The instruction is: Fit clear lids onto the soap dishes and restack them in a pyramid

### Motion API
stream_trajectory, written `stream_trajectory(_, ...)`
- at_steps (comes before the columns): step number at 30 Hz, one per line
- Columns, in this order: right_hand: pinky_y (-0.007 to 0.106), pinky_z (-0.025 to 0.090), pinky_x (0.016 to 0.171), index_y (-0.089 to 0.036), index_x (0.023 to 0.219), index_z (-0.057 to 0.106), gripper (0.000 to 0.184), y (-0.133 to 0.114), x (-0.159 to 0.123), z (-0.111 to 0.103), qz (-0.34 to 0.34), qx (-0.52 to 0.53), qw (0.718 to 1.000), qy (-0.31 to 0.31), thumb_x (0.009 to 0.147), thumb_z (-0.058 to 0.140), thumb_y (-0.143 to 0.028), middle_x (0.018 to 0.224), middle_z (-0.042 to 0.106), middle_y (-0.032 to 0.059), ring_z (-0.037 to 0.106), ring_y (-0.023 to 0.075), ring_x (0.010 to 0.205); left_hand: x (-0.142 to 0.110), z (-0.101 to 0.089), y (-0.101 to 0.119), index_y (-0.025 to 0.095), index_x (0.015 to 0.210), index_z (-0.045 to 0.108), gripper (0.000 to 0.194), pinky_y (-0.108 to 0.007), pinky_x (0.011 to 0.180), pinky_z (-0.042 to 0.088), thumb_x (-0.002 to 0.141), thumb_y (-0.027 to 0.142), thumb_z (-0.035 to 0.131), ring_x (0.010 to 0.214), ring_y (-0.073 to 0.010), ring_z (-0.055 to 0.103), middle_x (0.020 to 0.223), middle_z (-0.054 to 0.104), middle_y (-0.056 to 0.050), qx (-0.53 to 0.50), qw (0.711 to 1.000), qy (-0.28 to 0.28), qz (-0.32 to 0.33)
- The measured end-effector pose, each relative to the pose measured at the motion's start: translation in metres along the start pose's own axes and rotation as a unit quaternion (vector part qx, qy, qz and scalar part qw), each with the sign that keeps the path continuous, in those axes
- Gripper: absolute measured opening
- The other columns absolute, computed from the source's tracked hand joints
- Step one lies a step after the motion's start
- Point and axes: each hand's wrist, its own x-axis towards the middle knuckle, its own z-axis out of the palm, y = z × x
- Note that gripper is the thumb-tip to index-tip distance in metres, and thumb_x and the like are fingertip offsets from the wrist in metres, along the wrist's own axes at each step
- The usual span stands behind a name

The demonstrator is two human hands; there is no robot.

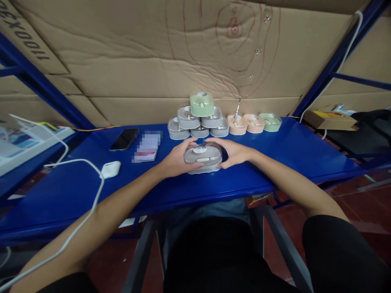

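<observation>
A grey oval box with a clear lid, a white round sticker and a pale latch on its front sits near the table's front edge. My left hand wraps its left side, thumb along the front and fingers behind. Around the right end curves my right hand, its thumb at the front corner and its fingertips at the back; a gap shows between palm and box. Behind my hands, several similar grey boxes form a pyramid topped by a green box.
Right of the pyramid stand two pink boxes and another green box. On the left lie a dark phone, a second phone with a lit screen and a white earbud case. A white cable crosses my left arm.
</observation>
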Motion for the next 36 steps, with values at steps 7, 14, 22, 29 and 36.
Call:
stream_trajectory(7,0.059,0.053,0.123,-0.023,0.178,0.027,0.124,0.010,-0.006,-0.007,0.015,-0.024,1.000,0.008,0.076,0.095,-0.045,0.158,0.065,0.0195,0.068,0.0367,0.139,0.003,0.000,0.000,0.019,0.142,0.061,0.074,-0.059,0.112,0.060,0.082,0.054,0.087,0.122,-0.0363,0.078,0.130,0.077,-0.016,-0.080,0.992,0.064,-0.073)
stream_trajectory(14,0.058,0.056,0.118,-0.022,0.137,0.064,0.086,-0.011,-0.002,0.001,-0.006,-0.146,0.984,0.099,0.074,0.096,-0.070,0.147,0.066,0.0194,0.066,0.0391,0.136,0.009,0.000,-0.014,0.019,0.129,0.068,0.061,-0.052,0.099,0.064,0.087,0.061,0.085,0.102,-0.0297,0.079,0.116,0.078,-0.013,-0.126,0.967,0.172,-0.139)
stream_trajectory(22,0.064,0.053,0.121,-0.023,0.138,0.078,0.062,-0.018,0.003,0.025,-0.036,-0.249,0.967,0.041,0.090,0.088,-0.061,0.162,0.060,0.0209,0.060,0.0418,0.148,0.011,0.002,-0.012,0.019,0.126,0.066,0.057,-0.041,0.085,0.065,0.089,0.057,0.086,0.087,-0.0226,0.077,0.111,0.078,-0.012,-0.182,0.951,0.192,-0.161)
stream_trajectory(29,0.062,0.054,0.119,-0.020,0.139,0.081,0.058,-0.013,0.003,0.025,-0.035,-0.225,0.973,0.040,0.092,0.087,-0.055,0.159,0.062,0.0229,0.062,0.0416,0.145,0.011,0.002,-0.012,0.019,0.126,0.064,0.055,-0.038,0.080,0.066,0.090,0.056,0.086,0.084,-0.0204,0.077,0.110,0.078,-0.010,-0.185,0.951,0.190,-0.156)
stream_trajectory(36,0.062,0.055,0.119,-0.027,0.137,0.083,0.054,-0.012,0.003,0.025,-0.041,-0.215,0.974,0.050,0.092,0.086,-0.056,0.156,0.064,0.0173,0.063,0.0389,0.142,0.012,0.002,-0.015,0.021,0.122,0.063,0.052,-0.038,0.075,0.069,0.090,0.055,0.086,0.079,-0.0198,0.077,0.108,0.075,-0.010,-0.194,0.952,0.202,-0.126)
